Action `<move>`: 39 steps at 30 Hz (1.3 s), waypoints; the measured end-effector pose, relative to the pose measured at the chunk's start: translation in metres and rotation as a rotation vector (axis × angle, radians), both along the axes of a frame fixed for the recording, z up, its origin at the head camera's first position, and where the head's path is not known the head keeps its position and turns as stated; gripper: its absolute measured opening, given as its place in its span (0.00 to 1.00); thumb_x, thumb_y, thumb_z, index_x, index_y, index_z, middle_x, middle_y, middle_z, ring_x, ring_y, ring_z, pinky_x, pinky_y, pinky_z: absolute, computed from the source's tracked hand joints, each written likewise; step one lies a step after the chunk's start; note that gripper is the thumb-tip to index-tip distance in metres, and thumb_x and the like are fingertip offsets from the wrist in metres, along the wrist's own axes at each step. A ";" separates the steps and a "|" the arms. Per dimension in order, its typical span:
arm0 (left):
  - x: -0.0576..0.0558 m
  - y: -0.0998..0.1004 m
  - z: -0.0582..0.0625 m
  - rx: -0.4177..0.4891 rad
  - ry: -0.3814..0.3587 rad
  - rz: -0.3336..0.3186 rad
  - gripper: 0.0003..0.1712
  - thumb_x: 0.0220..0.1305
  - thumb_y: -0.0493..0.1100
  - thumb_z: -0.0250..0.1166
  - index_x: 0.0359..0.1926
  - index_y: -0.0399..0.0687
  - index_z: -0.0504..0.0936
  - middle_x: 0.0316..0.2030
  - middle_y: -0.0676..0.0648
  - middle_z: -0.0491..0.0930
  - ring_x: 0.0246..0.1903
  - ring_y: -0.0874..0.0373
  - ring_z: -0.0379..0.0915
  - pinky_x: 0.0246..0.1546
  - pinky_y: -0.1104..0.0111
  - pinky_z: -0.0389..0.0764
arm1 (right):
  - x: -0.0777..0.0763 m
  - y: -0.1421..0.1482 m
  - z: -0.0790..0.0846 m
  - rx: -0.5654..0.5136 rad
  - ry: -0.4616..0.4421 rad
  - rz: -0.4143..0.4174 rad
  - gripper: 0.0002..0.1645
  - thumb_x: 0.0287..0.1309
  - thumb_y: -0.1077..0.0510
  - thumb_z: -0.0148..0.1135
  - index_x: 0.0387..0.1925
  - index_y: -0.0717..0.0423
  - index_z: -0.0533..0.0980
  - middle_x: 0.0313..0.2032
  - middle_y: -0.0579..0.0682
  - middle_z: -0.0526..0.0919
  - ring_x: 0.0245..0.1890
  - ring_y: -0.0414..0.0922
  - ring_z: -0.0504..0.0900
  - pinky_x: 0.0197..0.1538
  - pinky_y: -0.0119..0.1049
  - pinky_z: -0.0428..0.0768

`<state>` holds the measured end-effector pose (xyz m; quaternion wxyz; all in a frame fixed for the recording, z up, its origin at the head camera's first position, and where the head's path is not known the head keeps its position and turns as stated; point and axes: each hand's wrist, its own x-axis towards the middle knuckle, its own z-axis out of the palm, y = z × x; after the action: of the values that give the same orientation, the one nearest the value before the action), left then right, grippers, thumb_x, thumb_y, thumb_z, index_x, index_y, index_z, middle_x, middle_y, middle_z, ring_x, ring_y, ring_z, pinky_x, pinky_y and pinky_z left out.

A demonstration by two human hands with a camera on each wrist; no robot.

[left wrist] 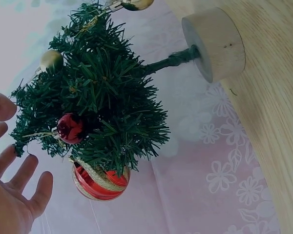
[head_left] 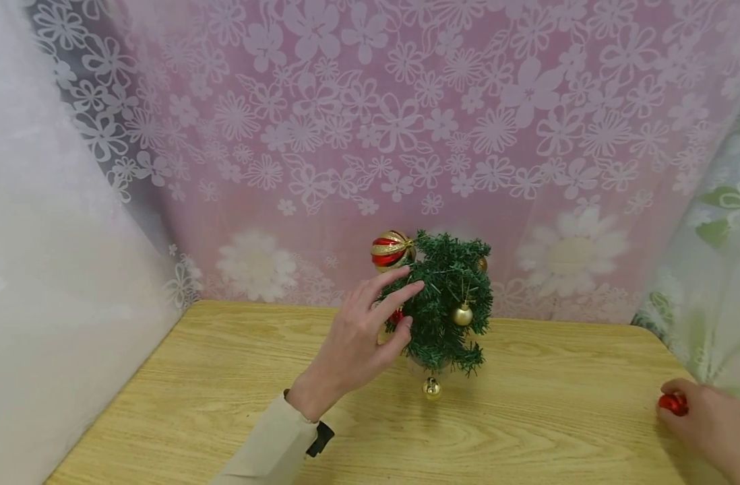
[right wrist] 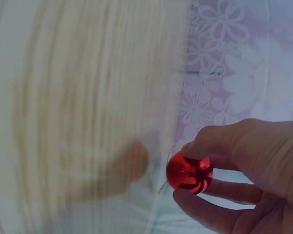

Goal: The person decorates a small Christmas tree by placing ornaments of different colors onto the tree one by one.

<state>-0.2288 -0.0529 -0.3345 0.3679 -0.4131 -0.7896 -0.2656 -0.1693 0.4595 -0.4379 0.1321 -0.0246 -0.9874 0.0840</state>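
A small artificial Christmas tree (head_left: 445, 296) stands on a round wooden base (left wrist: 216, 45) toward the back of the table. My left hand (head_left: 360, 330) is at the tree's left side, fingers spread and loosely bent, fingertips right at the branches. Out at the table's right side, my right hand (head_left: 706, 417) pinches a shiny red bauble (right wrist: 189, 171) between thumb and fingers; a thin gold loop hangs from it. On the tree are a red-and-gold striped bauble (head_left: 391, 249), a dark red bauble (left wrist: 71, 128) and a pale gold bauble (head_left: 463, 314).
A shiny gold bauble (head_left: 431, 388) hangs low at the tree's front. The wood-grain table (head_left: 528, 404) ends at a back edge against a pink flowered curtain (head_left: 346, 135). White sheeting (head_left: 54, 236) closes the left side, and a leafy-patterned curtain (head_left: 722, 229) the right.
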 end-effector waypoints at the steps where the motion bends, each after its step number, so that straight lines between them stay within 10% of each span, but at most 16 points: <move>1: 0.000 0.000 0.000 0.000 0.001 -0.003 0.29 0.71 0.41 0.64 0.71 0.55 0.73 0.71 0.44 0.70 0.63 0.49 0.73 0.59 0.53 0.76 | 0.000 -0.004 0.001 -0.002 0.018 0.009 0.17 0.43 0.65 0.75 0.33 0.73 0.78 0.22 0.57 0.81 0.21 0.51 0.78 0.25 0.47 0.76; 15: 0.000 0.001 0.000 0.007 0.000 -0.015 0.28 0.71 0.41 0.63 0.70 0.55 0.74 0.71 0.44 0.70 0.63 0.50 0.73 0.60 0.52 0.76 | 0.006 -0.054 0.021 -0.083 0.300 0.053 0.19 0.43 0.70 0.74 0.40 0.63 0.80 0.37 0.67 0.80 0.21 0.51 0.81 0.19 0.32 0.75; 24: 0.000 0.000 -0.001 0.005 0.005 -0.018 0.28 0.70 0.41 0.64 0.70 0.54 0.74 0.71 0.43 0.70 0.63 0.51 0.73 0.61 0.51 0.77 | 0.014 -0.085 0.031 -0.149 0.516 0.187 0.27 0.30 0.78 0.75 0.39 0.60 0.82 0.40 0.59 0.79 0.41 0.11 0.58 0.32 0.03 0.63; 30: 0.000 0.001 -0.001 0.007 -0.001 -0.012 0.28 0.70 0.41 0.64 0.70 0.56 0.74 0.72 0.44 0.69 0.64 0.51 0.73 0.61 0.51 0.76 | 0.016 -0.100 0.042 -0.177 0.591 0.278 0.30 0.28 0.81 0.73 0.41 0.61 0.83 0.40 0.57 0.79 0.50 0.07 0.57 0.38 0.02 0.66; 35: 0.001 0.001 -0.001 0.007 -0.012 -0.010 0.28 0.71 0.41 0.64 0.70 0.56 0.74 0.72 0.45 0.69 0.65 0.52 0.73 0.65 0.49 0.74 | 0.021 -0.111 0.046 -0.213 0.616 0.334 0.23 0.41 0.78 0.71 0.42 0.61 0.84 0.43 0.46 0.78 0.51 0.10 0.63 0.42 0.03 0.68; 39: 0.001 0.001 -0.001 0.009 -0.020 -0.012 0.28 0.71 0.40 0.64 0.70 0.56 0.74 0.72 0.45 0.69 0.67 0.52 0.72 0.67 0.47 0.72 | 0.024 -0.121 0.051 -0.252 0.638 0.384 0.18 0.66 0.49 0.64 0.42 0.61 0.84 0.48 0.30 0.75 0.51 0.12 0.66 0.44 0.04 0.70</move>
<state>-0.2274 -0.0518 -0.3358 0.3602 -0.4134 -0.7895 -0.2755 -0.1455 0.3387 -0.3869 0.4101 0.1721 -0.8653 0.2311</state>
